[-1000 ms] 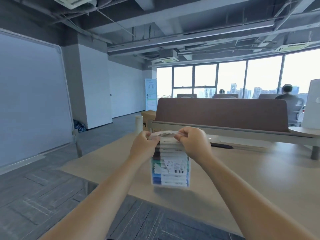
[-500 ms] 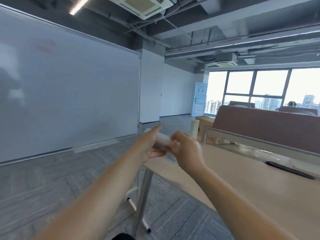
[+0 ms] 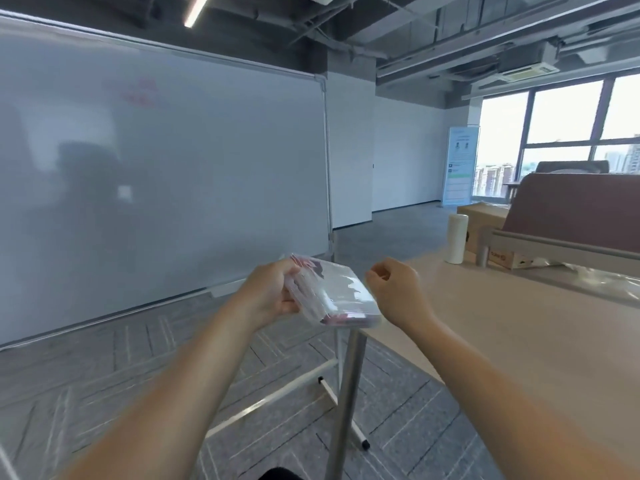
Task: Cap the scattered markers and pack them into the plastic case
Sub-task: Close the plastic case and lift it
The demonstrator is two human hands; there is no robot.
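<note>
Clear, flat plastic case [image 3: 332,292], blurred but showing pinkish and pale marker shapes inside, is held in the air over the corner of the light wood table [image 3: 519,341]. Judging by that, the capping and packing look finished, and the step in hand seems to be closing or checking the case. No loose markers show on the table. The next move probably calls for confirming that the opening is sealed, then laying the case flat on the tabletop to the right.

The left hand [image 3: 268,292] grips the case's left end. Its fingers [image 3: 289,271] curl over the top face and the thumb presses underneath, so most of the case juts out rightward beyond the fingertips. The right hand [image 3: 394,289] hovers just beside the case's right edge, apparently apart from it. Its fingers [image 3: 375,275] are curled inward, holding nothing.
</note>
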